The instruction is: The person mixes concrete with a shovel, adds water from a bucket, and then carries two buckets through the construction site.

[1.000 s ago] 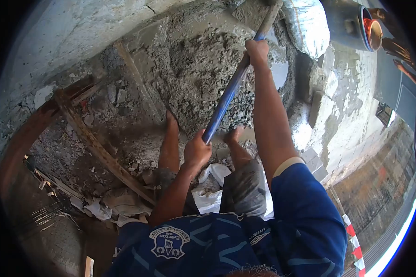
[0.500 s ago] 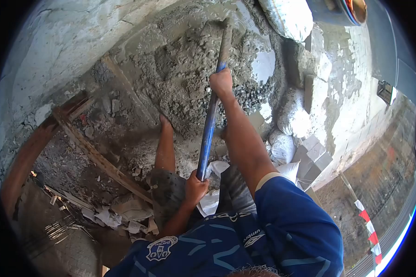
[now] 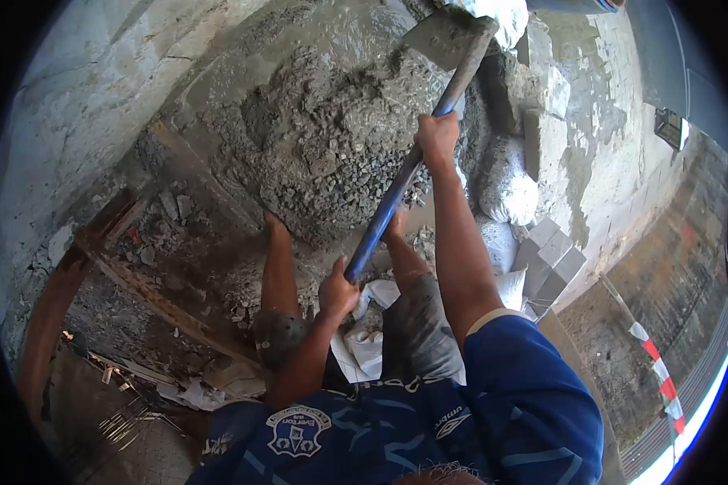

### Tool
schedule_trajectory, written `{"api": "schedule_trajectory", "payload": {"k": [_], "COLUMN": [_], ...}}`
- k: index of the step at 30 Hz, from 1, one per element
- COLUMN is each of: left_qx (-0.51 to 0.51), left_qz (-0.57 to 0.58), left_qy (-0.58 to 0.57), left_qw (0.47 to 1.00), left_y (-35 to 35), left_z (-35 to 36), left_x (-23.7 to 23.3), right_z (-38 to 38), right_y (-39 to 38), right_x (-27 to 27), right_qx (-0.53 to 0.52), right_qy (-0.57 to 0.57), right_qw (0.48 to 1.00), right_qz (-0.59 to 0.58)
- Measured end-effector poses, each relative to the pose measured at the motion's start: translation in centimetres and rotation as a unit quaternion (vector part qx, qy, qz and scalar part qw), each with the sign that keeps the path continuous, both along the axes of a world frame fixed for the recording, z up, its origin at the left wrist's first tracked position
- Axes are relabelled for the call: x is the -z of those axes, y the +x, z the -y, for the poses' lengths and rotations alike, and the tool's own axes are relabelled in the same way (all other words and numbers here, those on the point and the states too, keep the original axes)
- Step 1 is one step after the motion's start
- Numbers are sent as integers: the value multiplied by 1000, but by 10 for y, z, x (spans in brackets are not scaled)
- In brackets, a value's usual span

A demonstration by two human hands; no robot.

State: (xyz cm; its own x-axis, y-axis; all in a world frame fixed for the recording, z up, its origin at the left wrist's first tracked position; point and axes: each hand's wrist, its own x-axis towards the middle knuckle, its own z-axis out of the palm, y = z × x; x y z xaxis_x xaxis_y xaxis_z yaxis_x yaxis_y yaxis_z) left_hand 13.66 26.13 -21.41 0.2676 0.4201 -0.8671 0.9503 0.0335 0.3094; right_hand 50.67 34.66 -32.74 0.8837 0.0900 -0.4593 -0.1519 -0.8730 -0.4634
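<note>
Both my hands are closed around the blue handle of a hoe (image 3: 390,200). My right hand (image 3: 438,139) grips it farther up, towards the blade, with the arm stretched out. Close to my body, my left hand (image 3: 339,293) is wrapped round the handle's near end. The hoe's flat grey blade (image 3: 443,39) is at the upper right, over the far edge of the mix. A heap of wet concrete (image 3: 323,121) with dark gravel (image 3: 356,182) on its near side spreads out before my bare feet.
White sacks (image 3: 511,182) and concrete blocks (image 3: 546,145) line the right side by a wall. A rough wall (image 3: 97,89) rises at the left. Rusty beams (image 3: 166,301) and rubble lie at lower left. Red and white tape (image 3: 659,372) hangs at right.
The hoe has swung to the right, and its blade now shows at the upper right. My right hand has moved right with it; my left hand has risen slightly.
</note>
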Motion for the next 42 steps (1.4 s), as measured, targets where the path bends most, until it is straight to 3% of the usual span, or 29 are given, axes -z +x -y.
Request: {"api": "schedule_trajectory", "payload": {"k": [2, 5, 8, 10, 13, 18, 20, 22, 28, 31, 33, 34, 35, 36, 37, 39, 40, 42], "left_qx": [23, 49, 50, 57, 83, 122, 111, 100, 118, 138, 126, 80, 66, 112, 89, 44, 22, 13], "left_qz": [30, 29, -30, -24, -31, -154, -193, -212, -289, -293, -155, -137, -106, -54, -37, 11, 35, -6], "left_qy": [5, -17, -85, -89, -87, -105, -117, -120, -38, -6, 76, 49, 56, 95, 131, 104, 89, 59], "left_qw": [999, 998, 995, 994, 992, 975, 968, 965, 949, 946, 977, 986, 991, 988, 987, 994, 995, 998], "left_y": [40, 52, 50, 38, 11, -60, -71, -99, -167, -158, -182, -127, -131, -103, -63, 10, 47, 72], "left_z": [-42, -59, -89, -108, -119, -103, -96, -81, -68, -79, -71, -84, -79, -82, -82, -95, -102, -100], "left_x": [48, 62, -26, -76, -141, -221, -258, -290, -363, -331, -255, -229, -170, -127, -89, -55, -38, -33], "right_z": [-15, -27, -31, -29, -24, 1, 32, 33, 52, 38, 18, 0, -15, -27, -33, -68, -79, -105], "right_y": [49, 70, 42, 18, -28, -131, -173, -195, -271, -250, -202, -161, -127, -97, -67, 10, 38, 66], "right_x": [56, 72, 55, 47, 4, -66, -45, -108, -187, -174, -158, -152, -132, -97, -29, -13, 8, 12], "right_qx": [5, -4, -14, 89, 134, 155, 170, 171, 187, 184, 194, 206, 169, 147, 93, 42, 45, 1], "right_qy": [16, 46, 51, 72, 70, 55, 82, 80, 114, 150, 196, 215, 201, 185, 149, 127, 171, 117], "right_qw": [998, 998, 991, 978, 965, 958, 954, 956, 936, 943, 941, 932, 949, 963, 983, 987, 977, 985], "right_qz": [54, -49, -124, -174, -214, -237, -231, -225, -277, -232, -198, -209, -176, -132, -61, -89, -117, -128]}}
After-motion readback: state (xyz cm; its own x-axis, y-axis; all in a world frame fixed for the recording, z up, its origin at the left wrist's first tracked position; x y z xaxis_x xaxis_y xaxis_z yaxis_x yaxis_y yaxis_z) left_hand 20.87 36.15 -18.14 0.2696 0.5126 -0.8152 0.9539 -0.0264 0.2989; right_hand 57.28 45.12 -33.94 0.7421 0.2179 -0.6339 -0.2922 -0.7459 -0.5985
